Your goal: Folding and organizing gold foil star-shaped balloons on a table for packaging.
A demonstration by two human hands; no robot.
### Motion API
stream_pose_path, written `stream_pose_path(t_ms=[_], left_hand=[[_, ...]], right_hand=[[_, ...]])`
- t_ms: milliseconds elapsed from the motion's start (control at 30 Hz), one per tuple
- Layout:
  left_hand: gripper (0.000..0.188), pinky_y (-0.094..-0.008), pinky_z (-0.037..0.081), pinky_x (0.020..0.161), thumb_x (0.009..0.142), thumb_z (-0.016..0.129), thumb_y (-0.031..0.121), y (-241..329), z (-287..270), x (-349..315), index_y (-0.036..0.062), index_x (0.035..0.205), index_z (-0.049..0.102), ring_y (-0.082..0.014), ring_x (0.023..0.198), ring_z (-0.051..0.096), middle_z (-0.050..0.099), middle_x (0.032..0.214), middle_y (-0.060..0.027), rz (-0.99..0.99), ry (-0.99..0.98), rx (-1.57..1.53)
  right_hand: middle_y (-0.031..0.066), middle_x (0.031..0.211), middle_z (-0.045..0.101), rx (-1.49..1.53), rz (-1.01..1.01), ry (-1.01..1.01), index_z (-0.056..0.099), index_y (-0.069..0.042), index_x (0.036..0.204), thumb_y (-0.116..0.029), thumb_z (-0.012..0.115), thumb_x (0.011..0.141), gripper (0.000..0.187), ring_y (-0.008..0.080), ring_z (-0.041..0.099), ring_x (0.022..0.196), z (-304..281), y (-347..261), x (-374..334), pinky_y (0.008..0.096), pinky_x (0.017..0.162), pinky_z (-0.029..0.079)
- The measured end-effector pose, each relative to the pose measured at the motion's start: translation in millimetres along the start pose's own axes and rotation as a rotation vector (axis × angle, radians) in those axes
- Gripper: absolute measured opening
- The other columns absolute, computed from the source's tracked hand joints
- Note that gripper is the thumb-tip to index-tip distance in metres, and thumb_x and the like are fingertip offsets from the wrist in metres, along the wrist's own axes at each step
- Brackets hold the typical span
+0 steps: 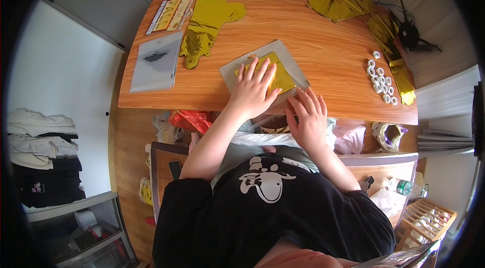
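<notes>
In the head view, the only one I have, my left hand (254,87) lies palm down with its fingers fanned across a folded gold foil piece (284,77), pressing it against a greyish bag (297,64) near the front edge of the table (328,81). My right hand (310,117) rests by that bag's 5 o'clock corner, its fingers loosely apart and pinching nothing that I can see. Taking the bag as the clock's centre, this one piece looks folded down to a neat flat shape, so I judge its folding mostly done. Left over, it seems, are the loose gold sheet (209,5) at 11 o'clock, spread out flat, the crumpled foil (348,7) at 2 o'clock and the long strip (399,73) at 3 o'clock. The clear sleeves (161,71) at 9 o'clock, the printed cards (172,12) at 10 and the white rings (382,80) at 3 lie apart from my hands, apparently untouched. My left fingers hide part of the fold, and I cannot tell whether it sits inside the bag or on top. Whether my right fingertips touch the bag's edge is also hard to make out.
</notes>
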State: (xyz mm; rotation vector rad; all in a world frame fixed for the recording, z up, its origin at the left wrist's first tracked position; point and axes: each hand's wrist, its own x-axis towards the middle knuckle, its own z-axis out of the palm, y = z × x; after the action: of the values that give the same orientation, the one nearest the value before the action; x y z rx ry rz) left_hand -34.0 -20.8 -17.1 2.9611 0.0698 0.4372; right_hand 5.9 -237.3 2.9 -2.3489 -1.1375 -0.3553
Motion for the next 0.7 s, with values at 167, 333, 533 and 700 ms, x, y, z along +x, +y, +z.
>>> stream_pose_path(t_ms=[167,333,533,700], left_hand=[[0.068,-0.065,0.023,0.12,0.103,0.05,0.052,1.5,-0.3,0.4,0.0078,0.154,0.043,-0.0407,0.151,0.031,0.039,0.161,-0.0165,0.001,-0.001,0.004],[0.069,-0.0653,0.022,0.12,0.102,0.051,0.051,0.2,1.1,-0.4,0.0071,0.154,0.042,-0.041,0.151,0.03,0.039,0.161,-0.017,0.007,-0.002,0.007],[0.07,-0.0651,0.022,0.12,0.101,0.053,0.051,0.9,-1.2,-1.0,0.0069,0.155,0.042,-0.0406,0.151,0.03,0.038,0.161,-0.0167,0.008,-0.004,-0.002],[0.073,-0.0643,0.022,0.121,0.099,0.055,0.053,0.6,0.2,-0.8,0.0069,0.155,0.042,-0.0401,0.152,0.029,0.038,0.162,-0.0164,-0.001,-0.012,-0.001]], right_hand=[[0.0118,0.138,0.059,-0.053,0.015,-0.029,0.067,-0.012,0.124,-0.02,0.068,0.093,0.032,0.033,0.053,0.135,0.9,-9.0,1.6,0.0556,0.115,0.03],[0.0111,0.134,0.058,0.03,-0.004,-0.066,0.066,-0.012,0.12,-0.015,0.067,0.092,0.028,0.0288,0.056,0.13,6.0,-5.3,6.1,0.0546,0.114,0.029],[0.01,0.127,0.062,0.184,-0.039,-0.035,0.065,-0.011,0.11,-0.009,0.067,0.09,0.02,0.0279,0.059,0.124,3.5,5.1,3.9,0.0533,0.111,0.031],[0.0102,0.123,0.063,0.096,-0.021,-0.011,0.065,-0.011,0.108,-0.008,0.065,0.091,0.018,0.029,0.059,0.123,2.2,3.8,8.0,0.0522,0.111,0.034]])
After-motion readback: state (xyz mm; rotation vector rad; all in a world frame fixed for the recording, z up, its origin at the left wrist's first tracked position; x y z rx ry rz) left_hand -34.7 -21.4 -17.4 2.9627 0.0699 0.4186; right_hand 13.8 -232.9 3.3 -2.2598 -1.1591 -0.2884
